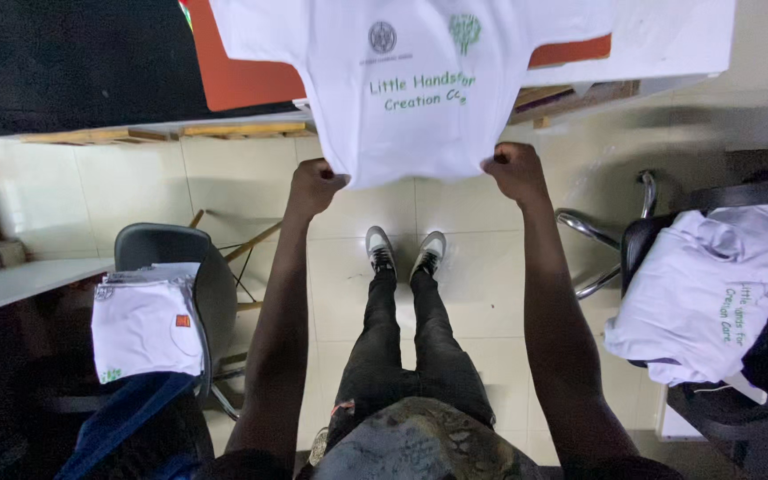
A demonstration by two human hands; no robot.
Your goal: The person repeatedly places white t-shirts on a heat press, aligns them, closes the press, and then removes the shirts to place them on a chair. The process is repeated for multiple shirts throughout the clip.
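Pale floor tiles lie below a worktop (580, 93) edge, where a white cotton T-shirt with green lettering (420, 89) hangs, its long axis running away from the person, hem nearest. The left hand (316, 185) and right hand (516, 169), apart, each clench a hem corner. Folded white shirts (144, 329) rest on a grey chair (171, 249).

The floor (491, 293) is laid with pale cream glossy tiles, and soft light reflects off them on the far right. At the far side runs a worktop (91, 133) on a bare wooden frame, covered by a black cloth (64, 53) on the left and an orange-red sheet (242, 80) beside it. On the left stands a dark grey chair (171, 249) with wooden legs, next to a pale shelf edge (20, 284). On the right is a black chair (660, 236) with a chrome tube frame.
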